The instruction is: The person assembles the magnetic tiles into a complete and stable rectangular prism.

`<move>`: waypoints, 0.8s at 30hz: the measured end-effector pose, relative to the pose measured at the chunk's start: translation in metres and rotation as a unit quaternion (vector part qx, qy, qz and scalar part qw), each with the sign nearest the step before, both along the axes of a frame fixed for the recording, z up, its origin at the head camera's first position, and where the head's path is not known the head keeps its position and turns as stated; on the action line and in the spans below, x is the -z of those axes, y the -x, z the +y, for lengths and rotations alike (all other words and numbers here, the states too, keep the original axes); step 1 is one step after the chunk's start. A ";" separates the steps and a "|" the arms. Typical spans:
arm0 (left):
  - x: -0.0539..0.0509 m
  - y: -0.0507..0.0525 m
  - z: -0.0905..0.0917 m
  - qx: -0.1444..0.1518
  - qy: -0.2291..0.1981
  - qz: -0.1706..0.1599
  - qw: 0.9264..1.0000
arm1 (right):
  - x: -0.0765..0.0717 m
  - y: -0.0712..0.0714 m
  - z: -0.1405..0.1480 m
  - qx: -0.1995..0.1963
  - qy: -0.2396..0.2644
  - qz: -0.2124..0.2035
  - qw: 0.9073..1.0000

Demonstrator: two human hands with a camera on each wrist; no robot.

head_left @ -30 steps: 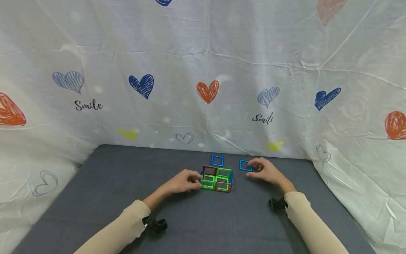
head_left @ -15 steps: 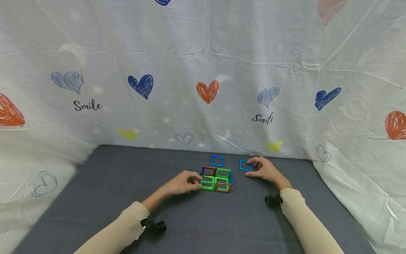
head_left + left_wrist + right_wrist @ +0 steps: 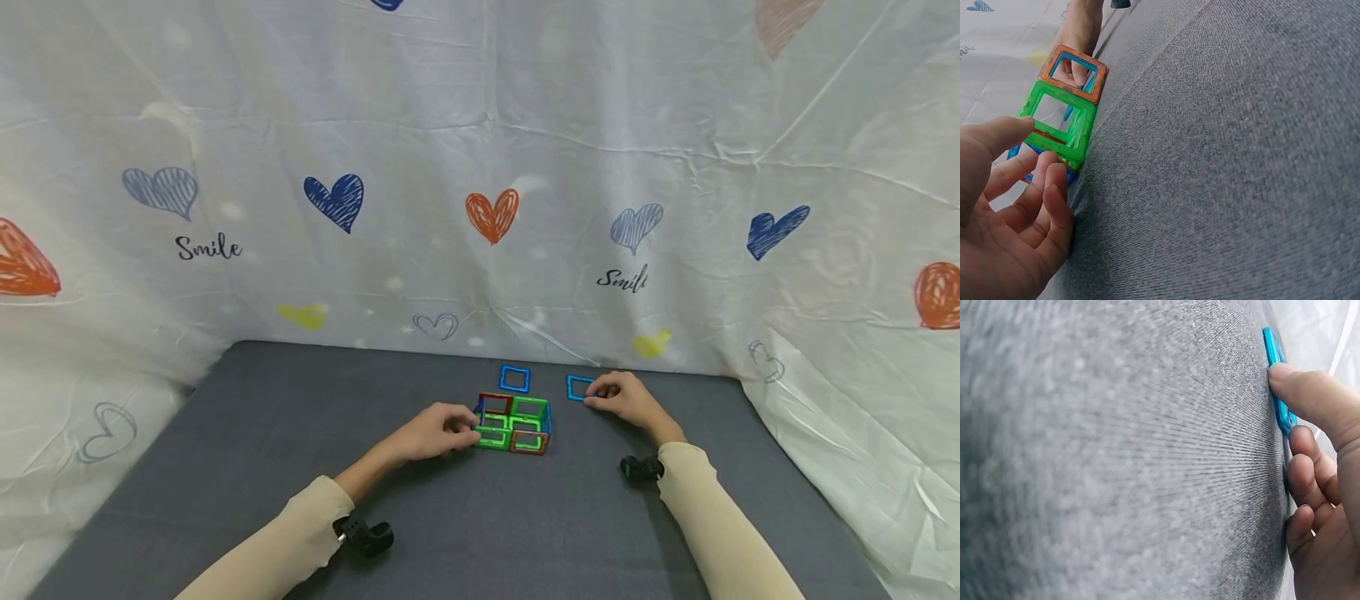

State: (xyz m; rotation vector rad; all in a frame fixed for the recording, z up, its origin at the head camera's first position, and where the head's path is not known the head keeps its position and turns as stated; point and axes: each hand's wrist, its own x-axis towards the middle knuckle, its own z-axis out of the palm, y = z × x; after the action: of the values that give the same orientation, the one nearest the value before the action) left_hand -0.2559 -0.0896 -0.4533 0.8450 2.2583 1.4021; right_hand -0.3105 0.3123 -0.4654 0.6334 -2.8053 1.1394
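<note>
A low box of square magnetic tiles (image 3: 512, 429) stands on the grey cloth, with green, red, orange and blue frames. My left hand (image 3: 433, 432) holds its left end, thumb and fingers about the green corner tile (image 3: 1082, 147). Farther right, a light blue square magnetic tile (image 3: 570, 387) lies on the cloth. My right hand (image 3: 628, 402) pinches this tile by its near right corner. The right wrist view shows the thumb (image 3: 1310, 390) on the tile's edge and the other fingers curled beneath. Part of the tile is hidden by the hand.
Another blue square tile (image 3: 504, 378) lies flat behind the box, near the back edge of the table. A pale curtain (image 3: 405, 275) printed with hearts hangs right behind the grey tabletop (image 3: 480, 525). Dark cloth stretches in front of both hands.
My right thumb has closed in on the light blue tile, which was between spread fingers before. The right forearm has shifted slightly left. My left hand and the box have hardly moved.
</note>
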 end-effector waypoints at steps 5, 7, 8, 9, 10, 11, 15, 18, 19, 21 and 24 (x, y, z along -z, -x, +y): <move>0.000 0.000 0.000 0.001 0.000 0.005 1.000 | -0.001 -0.003 0.000 -0.010 0.002 0.003 1.000; 0.000 0.000 0.001 0.001 0.004 0.007 1.000 | -0.002 -0.004 0.001 -0.013 -0.001 0.005 1.000; 0.000 0.000 0.001 -0.001 0.007 0.007 1.000 | -0.002 -0.005 0.001 -0.012 -0.003 0.006 1.000; 0.000 0.000 0.001 -0.001 0.007 0.007 1.000 | -0.002 -0.006 0.001 -0.012 -0.004 0.007 1.000; 0.001 0.001 0.002 -0.001 0.007 0.007 1.000 | -0.002 -0.007 0.001 -0.011 -0.005 0.009 1.000; 0.001 0.001 0.002 -0.002 0.007 0.006 1.000 | -0.003 -0.008 0.002 -0.010 -0.006 0.008 1.000; 0.001 0.002 0.002 -0.004 0.006 0.000 1.000 | -0.002 -0.013 0.004 -0.009 -0.005 0.009 1.000; 0.002 0.002 0.002 -0.006 0.003 -0.001 1.000 | -0.001 -0.017 0.005 -0.013 -0.001 0.010 1.000; 0.002 0.003 0.002 -0.008 0.002 0.000 1.000 | -0.001 -0.019 0.005 -0.013 0.001 0.010 1.000; 0.003 0.003 0.001 -0.010 0.000 0.000 1.000 | 0.000 -0.021 0.005 -0.016 0.007 0.011 1.000; 0.004 0.003 0.000 -0.010 -0.004 0.005 1.000 | 0.000 -0.026 0.004 -0.018 0.018 0.016 1.000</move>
State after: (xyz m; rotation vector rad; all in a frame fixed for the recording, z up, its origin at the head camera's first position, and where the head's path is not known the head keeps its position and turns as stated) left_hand -0.2591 -0.0896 -0.4574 0.8346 2.2757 1.4209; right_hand -0.2849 0.3159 -0.4653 0.6950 -2.7509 1.1727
